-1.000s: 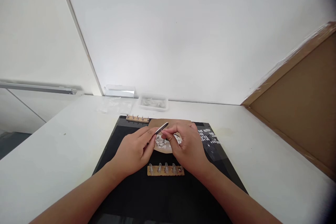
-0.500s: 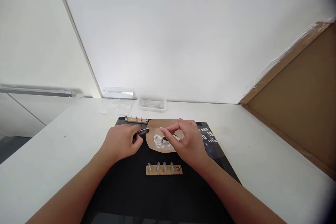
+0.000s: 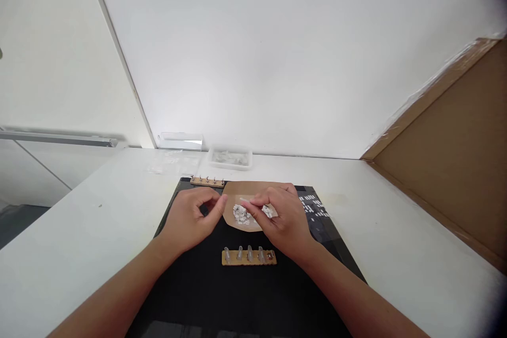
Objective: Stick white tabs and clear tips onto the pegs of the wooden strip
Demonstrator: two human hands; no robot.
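Note:
My left hand (image 3: 192, 219) rests on the black mat (image 3: 206, 285) with its fingers curled. Only a dark sliver of the thin dark tool (image 3: 204, 209) shows between thumb and fingers. My right hand (image 3: 285, 219) hovers over a brown card (image 3: 253, 189) and pinches a small white piece (image 3: 244, 200) at its fingertips. On the card, between the two hands, lies a pile of small white bits (image 3: 241, 215). Just in front of both hands is a wooden strip with clear pegs (image 3: 249, 256).
A second wooden strip with metal pins (image 3: 206, 181) lies at the mat's far edge. A clear tray of pale parts (image 3: 230, 158) and plastic bags (image 3: 172, 161) sit by the wall. A cardboard panel (image 3: 447, 179) leans at the right. White marks (image 3: 315, 207) cover the mat's right side.
My left hand drew the dark tool away from the pile and curled it into the fingers. My right hand lowered over the card and now pinches a white piece.

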